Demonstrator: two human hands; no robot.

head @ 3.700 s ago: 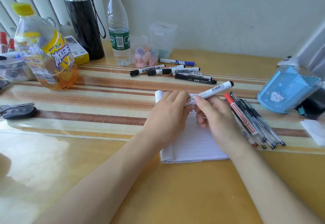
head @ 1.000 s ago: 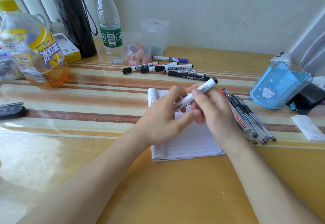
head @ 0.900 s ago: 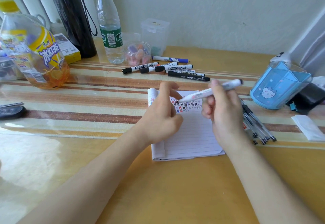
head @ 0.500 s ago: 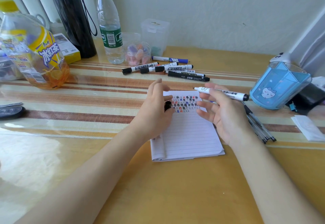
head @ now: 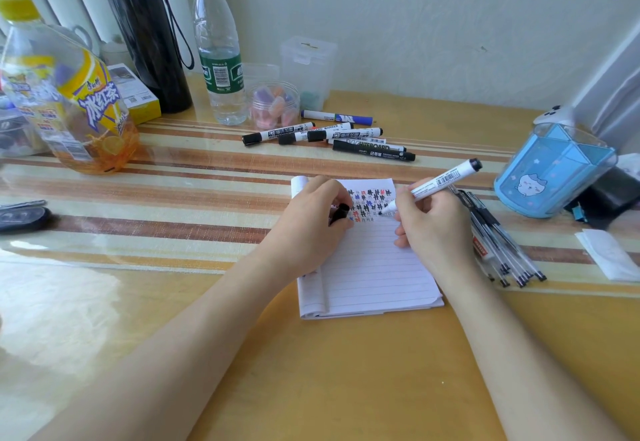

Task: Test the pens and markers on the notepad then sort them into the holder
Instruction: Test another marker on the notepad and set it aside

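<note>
A lined notepad (head: 374, 267) lies mid-table with rows of black, red and blue marks at its top. My right hand (head: 433, 229) grips an uncapped white marker (head: 436, 182), its black tip touching the paper beside the marks. My left hand (head: 311, 229) rests on the pad's left side and holds the black cap (head: 339, 213) in its fingers. Several capped markers (head: 332, 137) lie behind the pad. A bundle of thin pens (head: 498, 243) lies to the right. The blue pen holder (head: 550, 170) stands at the far right.
At the back left stand an iced-tea bottle (head: 65, 94), a black flask (head: 145, 32) and a water bottle (head: 220, 52). Small clear jars (head: 275, 103) sit behind the markers. A folded tissue (head: 609, 253) lies at the right edge, keys (head: 20, 215) at the left.
The cap has come off the marker and stays in my left hand. My right hand has turned the marker tip-down and lowered it onto the notepad.
</note>
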